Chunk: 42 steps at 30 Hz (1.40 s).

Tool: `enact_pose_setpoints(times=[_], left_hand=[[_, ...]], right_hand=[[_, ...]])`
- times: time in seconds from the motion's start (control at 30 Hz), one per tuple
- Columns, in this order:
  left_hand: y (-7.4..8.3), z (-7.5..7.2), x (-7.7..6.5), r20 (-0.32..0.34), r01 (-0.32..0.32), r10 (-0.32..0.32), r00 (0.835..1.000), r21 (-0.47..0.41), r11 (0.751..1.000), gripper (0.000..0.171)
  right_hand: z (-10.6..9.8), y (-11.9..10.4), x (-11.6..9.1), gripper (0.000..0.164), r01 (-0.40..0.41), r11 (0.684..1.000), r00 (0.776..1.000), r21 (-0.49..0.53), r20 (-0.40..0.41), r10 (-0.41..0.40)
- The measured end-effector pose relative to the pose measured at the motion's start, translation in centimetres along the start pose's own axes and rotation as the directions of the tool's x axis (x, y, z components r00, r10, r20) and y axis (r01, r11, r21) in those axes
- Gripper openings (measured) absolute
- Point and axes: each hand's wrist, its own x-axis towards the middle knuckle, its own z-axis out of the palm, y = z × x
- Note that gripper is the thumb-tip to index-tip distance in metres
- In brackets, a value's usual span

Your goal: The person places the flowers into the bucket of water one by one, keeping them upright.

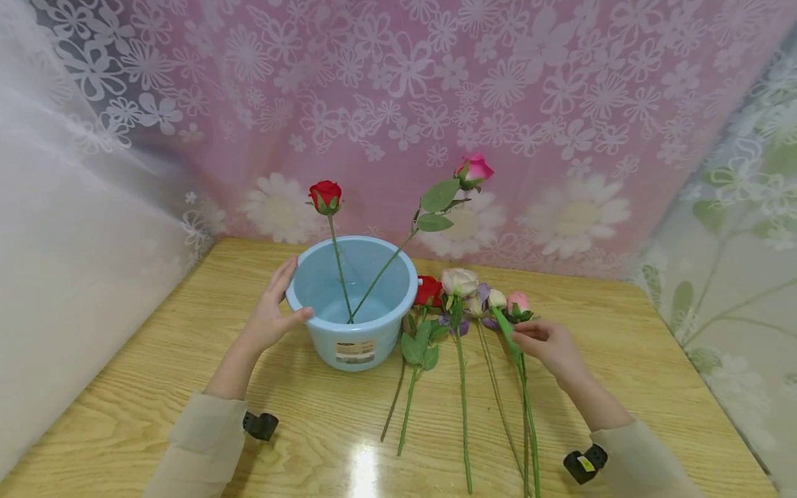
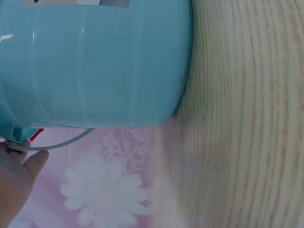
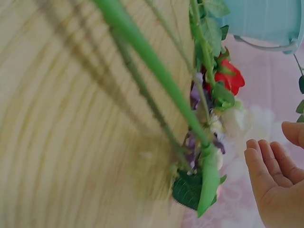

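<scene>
My left hand (image 1: 270,311) grips the left side of a light blue bucket (image 1: 358,335), thumb at the front rim and fingers along the outside. A red rose (image 1: 326,197) and a pink rose (image 1: 476,168) lean in the bucket, stems crossing at the bottom. My right hand (image 1: 551,349) is over the right end of a row of flowers. Its loosely bent fingers are close to a white bud (image 1: 496,299) with a thick green stem (image 1: 507,335). The right wrist view has a gap between this hand (image 3: 280,175) and the green stem (image 3: 156,71).
Right of the bucket lie another red rose (image 1: 428,291), a cream rose (image 1: 460,282), purple blooms (image 1: 483,292) and a pink bud (image 1: 517,301), stems towards me. A pink floral curtain (image 1: 398,104) closes off the back of the wooden table (image 1: 299,429).
</scene>
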Motion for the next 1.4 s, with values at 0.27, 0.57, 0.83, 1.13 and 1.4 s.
enact_pose_setpoints(times=[0.27, 0.57, 0.83, 1.13, 1.4], left_hand=[[0.1, 0.0, 0.0, 0.004, -0.001, 0.001, 1.000, 0.004, 1.000, 0.093], [0.3, 0.0, -0.1, 0.004, 0.006, -0.006, 1.000, 0.015, 1.000, 0.091], [0.2, 0.0, 0.0, 0.012, 0.012, -0.012, 1.000, 0.019, 1.000, 0.091], [0.3, -0.1, 0.0, 0.009, 0.024, -0.025, 1.000, 0.026, 0.999, 0.089], [0.4, -0.1, 0.0, 0.011, 0.014, -0.014, 1.000, 0.028, 1.000, 0.089]], right_hand=[[-0.8, 1.4, -0.5, 0.042, 0.003, 0.998, 1.000, -0.058, -0.014, -0.004], [-1.5, 2.7, -0.8, 0.043, -0.031, 0.999, 0.999, -0.042, -0.007, 0.031], [-1.7, 3.7, -1.0, 0.043, -0.070, 0.997, 0.997, -0.030, 0.021, 0.071], [-1.9, 4.5, -0.8, 0.044, -0.163, 0.982, 0.975, 0.097, 0.168, 0.145], [-1.7, 4.8, -0.8, 0.048, -0.212, 0.960, 0.960, 0.182, 0.220, 0.171]])
